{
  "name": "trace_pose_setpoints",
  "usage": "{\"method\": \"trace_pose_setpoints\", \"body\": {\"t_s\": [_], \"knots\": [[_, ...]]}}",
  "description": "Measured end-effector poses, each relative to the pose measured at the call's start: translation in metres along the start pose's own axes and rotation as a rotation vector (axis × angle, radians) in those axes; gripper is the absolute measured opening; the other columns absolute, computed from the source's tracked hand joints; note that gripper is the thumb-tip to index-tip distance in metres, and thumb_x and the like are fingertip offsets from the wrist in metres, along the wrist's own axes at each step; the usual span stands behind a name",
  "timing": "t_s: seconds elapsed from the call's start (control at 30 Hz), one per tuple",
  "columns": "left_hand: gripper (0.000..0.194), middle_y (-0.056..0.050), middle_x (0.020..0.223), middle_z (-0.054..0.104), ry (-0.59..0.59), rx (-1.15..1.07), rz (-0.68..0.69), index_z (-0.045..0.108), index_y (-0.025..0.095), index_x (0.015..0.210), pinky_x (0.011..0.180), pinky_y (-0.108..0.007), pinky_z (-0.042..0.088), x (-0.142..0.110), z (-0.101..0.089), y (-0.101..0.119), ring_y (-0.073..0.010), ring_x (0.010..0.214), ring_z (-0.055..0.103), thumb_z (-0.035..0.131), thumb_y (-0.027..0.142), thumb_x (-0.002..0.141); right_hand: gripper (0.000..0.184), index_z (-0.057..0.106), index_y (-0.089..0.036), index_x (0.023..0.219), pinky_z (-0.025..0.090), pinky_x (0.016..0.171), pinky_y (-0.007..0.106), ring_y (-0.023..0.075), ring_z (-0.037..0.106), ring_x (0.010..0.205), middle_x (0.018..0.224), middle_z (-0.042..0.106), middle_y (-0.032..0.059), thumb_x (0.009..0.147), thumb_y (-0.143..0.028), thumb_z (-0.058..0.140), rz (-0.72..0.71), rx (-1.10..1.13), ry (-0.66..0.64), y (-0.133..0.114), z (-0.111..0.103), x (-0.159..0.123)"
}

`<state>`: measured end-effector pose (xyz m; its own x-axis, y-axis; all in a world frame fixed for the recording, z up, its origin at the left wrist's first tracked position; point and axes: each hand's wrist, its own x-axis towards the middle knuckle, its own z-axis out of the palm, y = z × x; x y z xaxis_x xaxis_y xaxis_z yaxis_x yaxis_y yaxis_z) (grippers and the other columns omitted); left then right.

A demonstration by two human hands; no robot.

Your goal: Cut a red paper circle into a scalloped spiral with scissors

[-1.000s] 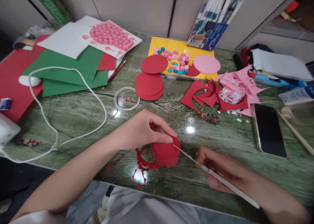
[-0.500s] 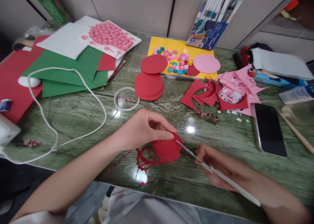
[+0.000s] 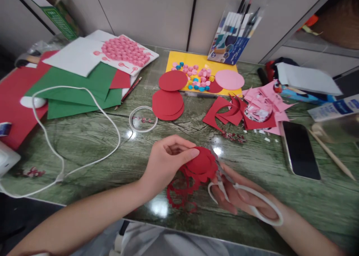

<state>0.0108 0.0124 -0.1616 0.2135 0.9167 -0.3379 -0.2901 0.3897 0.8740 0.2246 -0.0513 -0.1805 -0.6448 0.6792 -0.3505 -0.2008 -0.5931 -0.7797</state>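
Note:
My left hand point(image 3: 165, 160) pinches a red scalloped paper disc point(image 3: 202, 164) just above the green marbled table point(image 3: 84, 143). A curly red paper strip point(image 3: 179, 192) dangles from the disc's lower edge. My right hand point(image 3: 238, 196) grips white-handled scissors point(image 3: 246, 200), fingers through the loops, with the blades at the disc's right edge.
Red paper circles point(image 3: 167, 102), red and pink offcuts point(image 3: 252, 110), a tape ring point(image 3: 143, 118) and a yellow sheet point(image 3: 174, 57) with small pink and blue pieces lie behind. Green and red sheets point(image 3: 81, 84) and a white cable point(image 3: 70, 136) sit left. A phone point(image 3: 300, 149) lies right.
The view has shifted. The scissors have turned so their handles show, and their blades have gone into the disc's right edge. The cut strip now hangs closer under the disc.

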Motion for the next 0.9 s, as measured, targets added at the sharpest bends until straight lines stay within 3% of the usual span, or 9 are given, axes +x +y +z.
{"method": "trace_pose_setpoints", "body": {"t_s": [0.17,0.47,0.9], "knots": [[0.011,0.006,0.058,0.067,0.04,0.07,0.049,0.074,0.021,0.08,0.053,-0.009,0.047,-0.005,0.002,-0.005,-0.0031,0.054,0.059,0.08,0.019,0.071,0.035,0.046,-0.026,0.098,0.028,0.055,0.027,0.0131,0.035,0.061,0.083,0.046,-0.0011,0.088,-0.055,0.062,-0.088,0.052,0.018,0.005,0.005,0.003],[0.009,0.003,0.063,0.071,0.115,0.137,0.088,0.075,0.02,0.076,0.054,-0.012,0.048,-0.003,0.003,-0.004,-0.0059,0.057,0.061,0.081,0.022,0.07,0.047,0.047,-0.025,0.103,0.025,0.052,0.025,0.013,0.031,0.06,0.079,0.043,-0.002,0.083,-0.063,0.063,-0.056,-0.053,0.078,0.0,0.007,0.006],[0.012,0.0,0.065,0.073,0.066,0.21,0.042,0.073,0.018,0.075,0.059,-0.021,0.054,-0.003,0.003,-0.001,-0.0121,0.06,0.067,0.081,0.024,0.069,0.035,0.043,-0.023,0.091,0.023,0.051,0.024,0.0091,0.028,0.055,0.074,0.04,-0.0057,0.09,-0.052,0.064,-0.033,0.05,0.075,-0.005,0.007,0.0]]}}
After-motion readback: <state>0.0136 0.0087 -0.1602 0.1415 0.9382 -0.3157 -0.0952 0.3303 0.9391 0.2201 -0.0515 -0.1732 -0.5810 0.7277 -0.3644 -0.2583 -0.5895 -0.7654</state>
